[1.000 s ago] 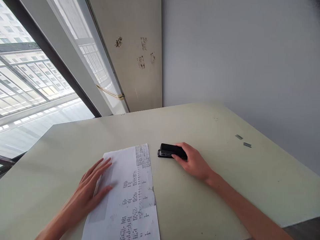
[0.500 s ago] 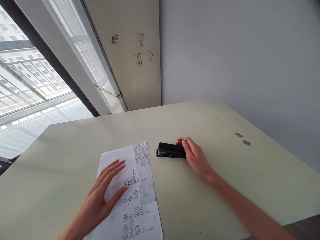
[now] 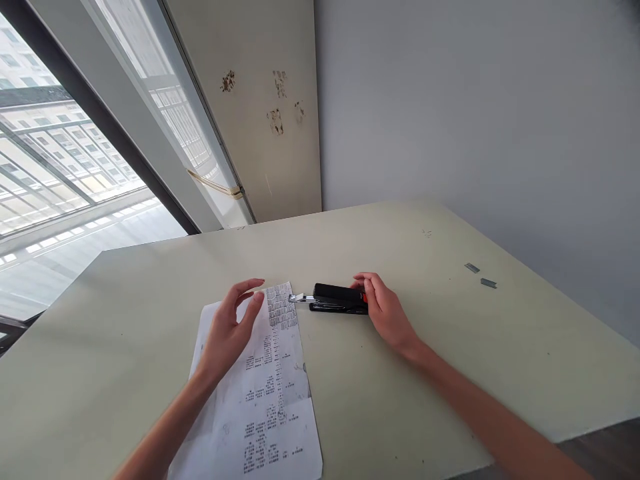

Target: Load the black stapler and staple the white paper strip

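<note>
A black stapler [image 3: 340,293] lies on the pale table with a metal tray [image 3: 302,298] sticking out of its left end, close to the paper's top right corner. My right hand [image 3: 385,310] is wrapped round the stapler's right end, beside a small red part. The printed paper [image 3: 280,413] lies flat, left of the stapler, with dense marks at its top right corner. Above the paper's upper part is my left hand [image 3: 235,323], its thumb and fingers apart and curved, holding nothing.
Two small grey staple strips [image 3: 471,268] [image 3: 489,283] lie on the right side of the table [image 3: 400,413]. Behind the table stand a grey wall [image 3: 450,100] and a stained beige panel [image 3: 270,167]. A window is at the left.
The metal tray now sticks out of the stapler's left end. My left hand has moved up and right, towards the paper's top edge. My right hand stays at the stapler's right end.
</note>
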Tool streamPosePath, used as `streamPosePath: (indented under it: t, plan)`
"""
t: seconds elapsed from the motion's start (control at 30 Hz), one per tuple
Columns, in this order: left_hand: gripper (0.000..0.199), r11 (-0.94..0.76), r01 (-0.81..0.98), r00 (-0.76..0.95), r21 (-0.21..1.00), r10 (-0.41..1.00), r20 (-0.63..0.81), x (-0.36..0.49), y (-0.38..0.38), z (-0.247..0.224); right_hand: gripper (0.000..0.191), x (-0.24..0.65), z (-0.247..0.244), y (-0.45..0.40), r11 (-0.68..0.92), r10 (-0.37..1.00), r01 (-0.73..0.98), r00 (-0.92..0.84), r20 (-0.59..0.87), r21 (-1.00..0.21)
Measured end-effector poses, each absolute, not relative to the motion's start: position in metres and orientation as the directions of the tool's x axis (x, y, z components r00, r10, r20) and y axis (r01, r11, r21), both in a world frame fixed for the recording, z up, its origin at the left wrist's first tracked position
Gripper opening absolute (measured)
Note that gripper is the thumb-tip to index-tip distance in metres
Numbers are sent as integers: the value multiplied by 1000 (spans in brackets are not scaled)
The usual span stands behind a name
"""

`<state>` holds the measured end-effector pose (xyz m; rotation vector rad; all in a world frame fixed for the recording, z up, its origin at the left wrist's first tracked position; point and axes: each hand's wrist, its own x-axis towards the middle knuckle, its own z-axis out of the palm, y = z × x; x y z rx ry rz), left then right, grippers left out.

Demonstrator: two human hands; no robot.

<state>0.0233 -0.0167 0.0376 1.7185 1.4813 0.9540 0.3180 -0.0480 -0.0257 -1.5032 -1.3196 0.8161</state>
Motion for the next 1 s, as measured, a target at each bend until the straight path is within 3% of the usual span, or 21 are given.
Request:
streamPosePath:
  t: [0.1, 0.27, 0.33, 0.43, 0.57, 0.7, 1.0]
  plan:
    - [49, -87, 487, 86, 869, 995, 52, 28, -17, 38, 46, 319, -23, -50, 6, 982, 379, 174, 77, -925]
    - [45, -29, 365, 100, 930, 995, -8, 42, -14, 33, 36, 317, -17, -53, 113, 991, 552, 1, 136, -827]
    - [43, 9, 252, 98, 968, 995, -35, 48, -9, 28, 34, 315, -11, -55, 73, 996, 515, 3, 87, -854]
    - [39, 144, -81, 97, 986, 986, -136, 59, 1, 22, 36, 315, -1, -59, -75, 997, 347, 17, -73, -935]
    - [36, 443, -525, 195, 727, 894, -403, 81, 6, 23, 42, 317, 8, -61, -269, 963, -21, -36, -268, -963]
    - [40, 524, -687, 308, 504, 837, -452, 106, 0, 29, 36, 319, 6, -58, -465, 883, -276, -210, -419, -841]
    - [43, 527, -725, 330, 443, 831, -448, 120, 1, 23, 30, 320, 8, -56, -529, 848, -449, -261, -461, -720]
